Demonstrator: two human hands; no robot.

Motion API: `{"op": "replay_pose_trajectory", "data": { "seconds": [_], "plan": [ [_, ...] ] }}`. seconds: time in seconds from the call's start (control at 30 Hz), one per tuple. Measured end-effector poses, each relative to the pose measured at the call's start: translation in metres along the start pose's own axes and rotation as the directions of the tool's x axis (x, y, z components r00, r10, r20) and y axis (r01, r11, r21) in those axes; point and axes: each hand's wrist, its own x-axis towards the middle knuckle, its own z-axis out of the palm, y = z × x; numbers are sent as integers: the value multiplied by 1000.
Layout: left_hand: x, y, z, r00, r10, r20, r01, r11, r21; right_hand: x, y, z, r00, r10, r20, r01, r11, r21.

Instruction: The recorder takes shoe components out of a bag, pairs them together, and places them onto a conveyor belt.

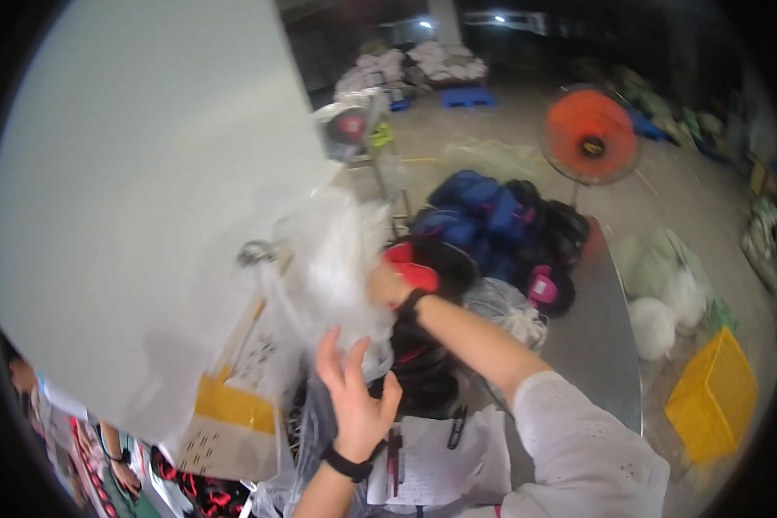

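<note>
While the left grip (359, 407) is held open, fingers spread, beside the plastic bag (326, 250), whether anything is pinched by the right grip (388, 284) cannot be told. Seen left of the blue pile (475, 207), the bag is judged light, limp and slippery, best gathered by its rim.

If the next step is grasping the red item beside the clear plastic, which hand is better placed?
Probably the right hand: it is close beside the red item, though its grip is unclear; the open left hand is lower, farther away.
</note>
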Motion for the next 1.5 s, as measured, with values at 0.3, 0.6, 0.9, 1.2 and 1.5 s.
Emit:
{"op": "replay_pose_trajectory", "data": {
  "seconds": [0.3, 0.6, 0.9, 1.2, 1.5],
  "plan": [
    [59, -86, 85, 908, -140, 395, 22, 957, 288, -32, 1, 50, 960, -245, 138, 238, 969, 67],
    [69, -158, 110, 647, -672, 361, 648, 734, 203, -244, 188, -60, 835, 417, -358, 68, 568, 820],
    [60, -224, 86, 658, -693, 295, 282, 589, 757, -292, 177, 11, 940, 228, -253, -123, 920, 372],
    [89, -45, 86, 889, -411, 205, 126, 648, 751, -324, 235, -17, 750, 533, -393, -68, 652, 755],
    [-16, 87, 82, 892, 258, 372, -265, 964, -34, -447, 179, -172, 800, 399, -447, 186, 544, 818]
  ]
}}
